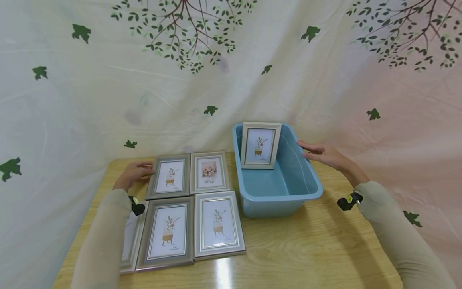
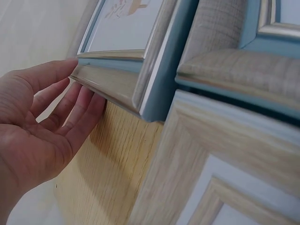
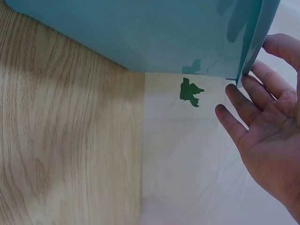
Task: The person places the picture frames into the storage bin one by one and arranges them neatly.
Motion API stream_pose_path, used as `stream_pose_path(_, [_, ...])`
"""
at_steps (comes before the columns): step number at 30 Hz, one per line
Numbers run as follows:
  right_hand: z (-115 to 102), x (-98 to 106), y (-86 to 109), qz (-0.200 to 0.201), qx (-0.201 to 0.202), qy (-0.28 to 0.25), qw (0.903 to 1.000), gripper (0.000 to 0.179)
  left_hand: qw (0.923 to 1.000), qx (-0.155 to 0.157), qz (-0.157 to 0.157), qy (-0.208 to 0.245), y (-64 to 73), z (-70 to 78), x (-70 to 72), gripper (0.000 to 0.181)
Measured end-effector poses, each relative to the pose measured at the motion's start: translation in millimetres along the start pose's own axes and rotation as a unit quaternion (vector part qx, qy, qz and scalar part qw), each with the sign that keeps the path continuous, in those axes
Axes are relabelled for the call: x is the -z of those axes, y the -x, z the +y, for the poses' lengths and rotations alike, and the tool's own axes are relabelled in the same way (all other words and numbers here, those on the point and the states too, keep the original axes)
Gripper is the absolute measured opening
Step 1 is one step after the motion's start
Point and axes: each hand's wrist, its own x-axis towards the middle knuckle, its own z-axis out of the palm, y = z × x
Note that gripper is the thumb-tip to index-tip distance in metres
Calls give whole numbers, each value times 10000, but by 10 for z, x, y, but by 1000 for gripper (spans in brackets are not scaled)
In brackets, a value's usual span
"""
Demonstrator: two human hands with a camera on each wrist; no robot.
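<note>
My left hand (image 1: 136, 173) is at the outer edge of the back-left picture frame (image 1: 149, 188). In the left wrist view, the thumb (image 2: 61, 70) lies at the frame's top edge and the fingers (image 2: 84, 105) reach under its side, pinching it. My right hand (image 1: 326, 155) holds the right rim of a blue plastic basin (image 1: 278, 198). In the right wrist view, the thumb (image 3: 281, 47) is on one side of the rim and fingertips are on the other. Inside the basin, a light picture frame (image 1: 244, 150) with a potted-plant print leans upright against the back left.
Beside the held frame lies a frame with a flower photo (image 1: 228, 176). In front are a grey-brown frame (image 1: 144, 253), a silvery frame (image 1: 238, 237) and one partly hidden by my left sleeve (image 1: 99, 237). A leaf-printed cloth (image 1: 173, 104) hangs behind the wooden table (image 1: 288, 257).
</note>
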Motion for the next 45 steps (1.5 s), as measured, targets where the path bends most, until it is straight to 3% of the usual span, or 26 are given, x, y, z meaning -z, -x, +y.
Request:
stream_pose_path(6, [-70, 48, 13, -93, -75, 352, 9993, 61, 9998, 22, 116, 162, -33, -12, -29, 66])
stream_pose_path(16, [-175, 95, -70, 152, -118, 1306, 9912, 62, 9998, 84, 131, 148, -16, -1, -50, 67])
stream_pose_path(23, [-183, 121, -135, -24, 29, 1250, 9921, 61, 9989, 299, 328, 179, -30, 8, -64, 66])
stream_pose_path(31, [-188, 127, -160, -14, 105, 1237, 9923, 59, 9994, 25, 344, -6, 52, 61, -39, 67])
stream_pose_path(37, [-192, 126, -168, 79, 136, 1245, 9921, 55, 9999, -156, 59, -39, 57, 84, 22, 71])
stream_pose_path(45, [-170, 126, -191, 68, 211, 1300, 9913, 54, 9988, -18, -237, 424, 53, 102, 71, 75])
